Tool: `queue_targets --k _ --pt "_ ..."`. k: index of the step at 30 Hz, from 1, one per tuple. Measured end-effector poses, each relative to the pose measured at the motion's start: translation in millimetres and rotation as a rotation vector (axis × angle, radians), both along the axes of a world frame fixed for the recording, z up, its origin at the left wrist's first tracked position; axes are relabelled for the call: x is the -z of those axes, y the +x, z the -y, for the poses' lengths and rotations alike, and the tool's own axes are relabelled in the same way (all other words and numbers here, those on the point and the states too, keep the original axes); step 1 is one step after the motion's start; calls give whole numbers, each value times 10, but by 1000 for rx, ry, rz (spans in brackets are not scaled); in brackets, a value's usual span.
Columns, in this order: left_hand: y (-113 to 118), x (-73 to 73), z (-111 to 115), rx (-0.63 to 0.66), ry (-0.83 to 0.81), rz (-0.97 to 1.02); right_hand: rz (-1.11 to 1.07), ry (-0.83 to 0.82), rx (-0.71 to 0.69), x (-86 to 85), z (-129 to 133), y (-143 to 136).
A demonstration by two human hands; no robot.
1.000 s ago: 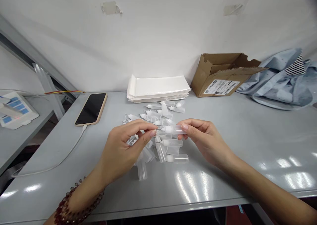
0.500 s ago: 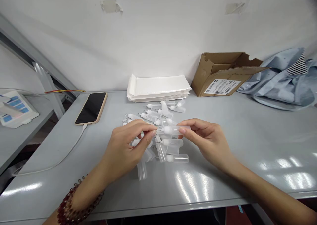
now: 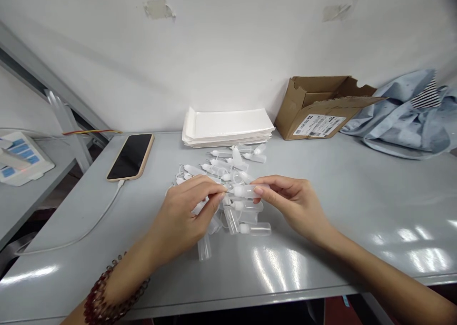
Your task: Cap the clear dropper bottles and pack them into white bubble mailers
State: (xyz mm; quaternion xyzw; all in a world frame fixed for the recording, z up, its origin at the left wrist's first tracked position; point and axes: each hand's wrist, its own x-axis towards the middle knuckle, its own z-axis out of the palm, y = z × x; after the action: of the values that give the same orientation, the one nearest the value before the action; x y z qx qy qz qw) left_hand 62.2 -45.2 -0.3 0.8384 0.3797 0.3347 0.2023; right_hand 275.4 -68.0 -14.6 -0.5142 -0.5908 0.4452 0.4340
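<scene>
My right hand grips a small translucent needle-tip bottle by its body, thumb in front and fingers behind. The bottle lies level, its white cap and thin metal needle pointing left. At the needle end, my left hand pinches thumb and forefinger together. Whether a tiny cap is between those fingertips I cannot make out. Under and around both hands lies a loose pile of similar needle-tip bottles, some with looped cap straps. My left hand hides part of the pile.
On the grey table, a stack of white padded envelopes stands against the wall. Right of it are an open cardboard box and a light blue cloth. A phone with a charging cable lies left.
Both hands have shifted very slightly, the bottle a touch lower and left, with my left fingertips still at its needle. The pile looks unchanged.
</scene>
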Motion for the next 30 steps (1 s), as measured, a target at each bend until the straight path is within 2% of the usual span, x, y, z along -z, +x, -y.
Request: queue_targets --k 11,21,27,30 --pt "-1 24 -1 1 -35 -16 -95 -73 -27 6 2 -27" --pt "-1 28 -19 33 23 43 -115 -26 -81 19 15 -24" --pt "-16 1 -38 0 -6 24 7 64 -121 17 -28 -11" --pt "-32 -27 -65 -43 -77 16 155 201 -125 38 -98 69"
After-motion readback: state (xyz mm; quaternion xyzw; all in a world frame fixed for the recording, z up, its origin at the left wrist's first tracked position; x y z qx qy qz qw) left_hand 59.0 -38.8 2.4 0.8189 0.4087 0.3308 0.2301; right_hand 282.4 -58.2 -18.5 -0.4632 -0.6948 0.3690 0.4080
